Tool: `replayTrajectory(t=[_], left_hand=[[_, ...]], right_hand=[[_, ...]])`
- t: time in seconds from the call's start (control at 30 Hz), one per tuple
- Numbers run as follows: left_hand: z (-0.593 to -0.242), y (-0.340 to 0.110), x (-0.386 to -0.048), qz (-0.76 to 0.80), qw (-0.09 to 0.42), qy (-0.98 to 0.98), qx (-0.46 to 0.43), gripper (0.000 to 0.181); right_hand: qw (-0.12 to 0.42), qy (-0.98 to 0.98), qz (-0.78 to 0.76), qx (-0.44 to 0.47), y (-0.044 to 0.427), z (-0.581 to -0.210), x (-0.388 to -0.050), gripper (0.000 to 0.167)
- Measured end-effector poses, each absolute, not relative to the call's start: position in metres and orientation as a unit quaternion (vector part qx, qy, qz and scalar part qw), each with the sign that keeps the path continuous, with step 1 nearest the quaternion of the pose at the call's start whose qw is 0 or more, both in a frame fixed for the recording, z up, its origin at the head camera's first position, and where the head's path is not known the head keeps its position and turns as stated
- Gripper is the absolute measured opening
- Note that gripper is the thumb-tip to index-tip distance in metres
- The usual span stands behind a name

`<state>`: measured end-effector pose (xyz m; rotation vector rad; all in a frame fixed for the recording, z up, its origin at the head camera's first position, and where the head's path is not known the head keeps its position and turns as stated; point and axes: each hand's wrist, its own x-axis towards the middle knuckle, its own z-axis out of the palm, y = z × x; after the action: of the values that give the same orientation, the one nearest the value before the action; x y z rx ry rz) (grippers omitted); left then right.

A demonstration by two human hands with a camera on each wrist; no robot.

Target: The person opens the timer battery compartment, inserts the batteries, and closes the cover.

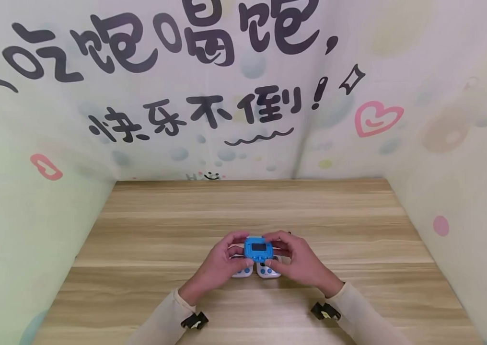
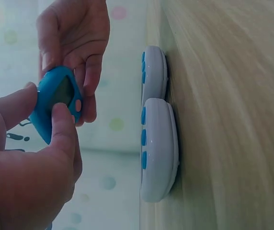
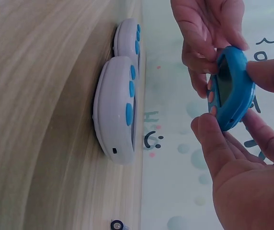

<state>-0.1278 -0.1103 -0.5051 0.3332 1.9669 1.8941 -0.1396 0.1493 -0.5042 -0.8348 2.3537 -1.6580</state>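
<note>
Both hands hold a small blue digital timer [image 1: 258,249] above the table. Its upward side, with a dark rectangle, shows in the head view; the wrist views show a grey screen and pinkish buttons on the side facing down. My left hand [image 1: 217,258] grips one end between thumb and fingers. At the other end, my right hand [image 1: 306,263] pinches it the same way. Below lie two white timers [image 2: 160,148] with blue buttons, side by side on the table. In the head view the hands and the blue timer partly cover them.
The wood-grain table [image 1: 148,230] is enclosed by pale printed walls [image 1: 40,120] at the back and sides. A small dark round object [image 3: 117,225] sits on the table beyond the white timers. Black clips [image 1: 325,311] are on both sleeves.
</note>
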Motion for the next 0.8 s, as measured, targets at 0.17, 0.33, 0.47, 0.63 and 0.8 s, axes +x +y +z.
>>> replayTrajectory(t=[0.17,0.33,0.47,0.63,0.8], left_hand=[[-0.5045,-0.1123,-0.1282,0.677,0.199,0.697,0.127,0.069],[-0.5024,-0.1121,-0.1285,0.675,0.195,0.7,0.125,0.07],[-0.5017,-0.1115,-0.1281,0.675,0.188,0.702,0.122,0.069],[-0.5026,-0.1119,-0.1275,0.67,0.192,0.709,0.111,0.066],[-0.5019,-0.1127,-0.1276,0.658,0.194,0.719,0.11,0.064]], right_hand=[[0.073,0.792,-0.539,-0.276,0.1476,-0.5042,-0.1402,0.053],[0.081,0.795,-0.533,-0.277,0.1467,-0.503,-0.1409,0.06],[0.084,0.798,-0.528,-0.278,0.1452,-0.5028,-0.1412,0.065],[0.077,0.796,-0.527,-0.287,0.1438,-0.5049,-0.1414,0.067],[0.066,0.79,-0.53,-0.3,0.1428,-0.5059,-0.1423,0.065]])
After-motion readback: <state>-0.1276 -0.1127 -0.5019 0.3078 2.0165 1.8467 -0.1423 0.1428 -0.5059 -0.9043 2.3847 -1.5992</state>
